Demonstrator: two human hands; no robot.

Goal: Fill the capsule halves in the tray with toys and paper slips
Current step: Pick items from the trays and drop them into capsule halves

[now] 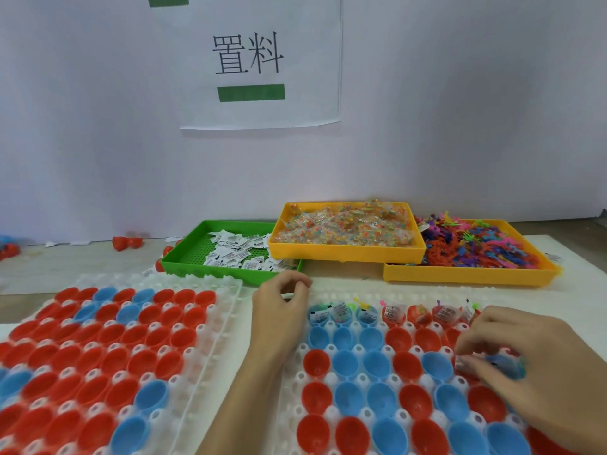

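Note:
The right white tray [328,412] holds red and blue capsule halves [345,362]. Its back row [392,315] has toys and paper slips in the halves; the nearer rows show bare cups. My left hand [279,310] hovers at this tray's back left corner, its curled fingers pinching a small white piece that looks like a paper slip. Over the right side of the tray, my right hand [532,369] grips a paper slip [461,362] and a blue-green toy [507,367] just above a capsule half.
A second white tray [210,326] of empty red and blue halves lies on the left. Behind stand a green tray [184,261] of paper slips, a yellow tray [345,252] of bagged toys and another yellow tray [466,277] of colourful plastic toys. Loose red halves [126,242] lie by the wall.

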